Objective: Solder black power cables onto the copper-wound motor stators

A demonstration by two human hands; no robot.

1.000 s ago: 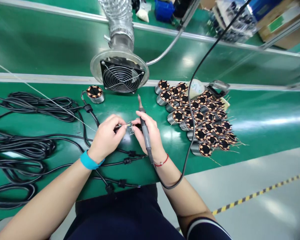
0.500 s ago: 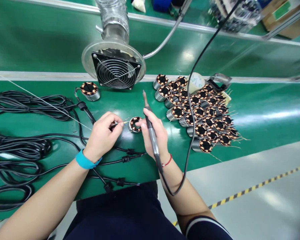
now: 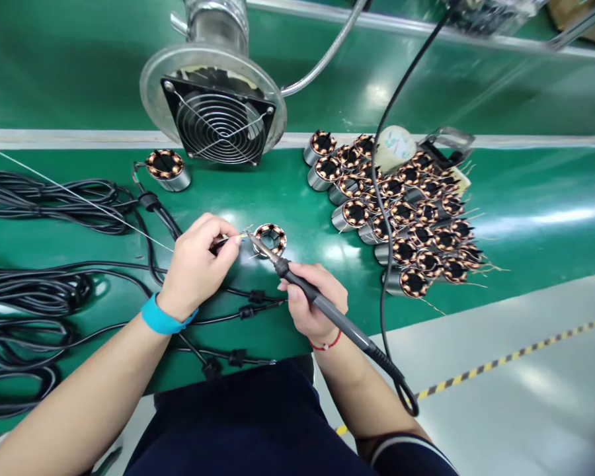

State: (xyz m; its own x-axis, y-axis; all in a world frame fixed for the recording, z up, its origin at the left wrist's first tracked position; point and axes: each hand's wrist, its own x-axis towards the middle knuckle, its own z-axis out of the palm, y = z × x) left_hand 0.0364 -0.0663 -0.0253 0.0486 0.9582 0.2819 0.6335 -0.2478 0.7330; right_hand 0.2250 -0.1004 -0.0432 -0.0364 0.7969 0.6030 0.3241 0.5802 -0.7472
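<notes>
My left hand (image 3: 201, 261) pinches the end of a black cable, whose thin coloured wires (image 3: 243, 236) stick out to the right. In my right hand (image 3: 317, 297) is a grey soldering iron (image 3: 342, 322), held like a pen and slanting up to the left. Its metal tip reaches the wire ends, over the left edge of a stator (image 3: 279, 239) with copper windings that stands on the green table. Whether the tip touches the wires cannot be made out.
A round fan hood (image 3: 223, 129) hangs behind my hands. Several stators (image 3: 401, 215) stand grouped at the right, crossed by the iron's cord. One more stator (image 3: 171, 173) is at the back left. Coiled black cables (image 3: 34, 291) cover the left side.
The iron has swung from pointing up and away to pointing left at the wires. My right hand has moved down off the stator. My left hand keeps its pinch; the view has shifted slightly.
</notes>
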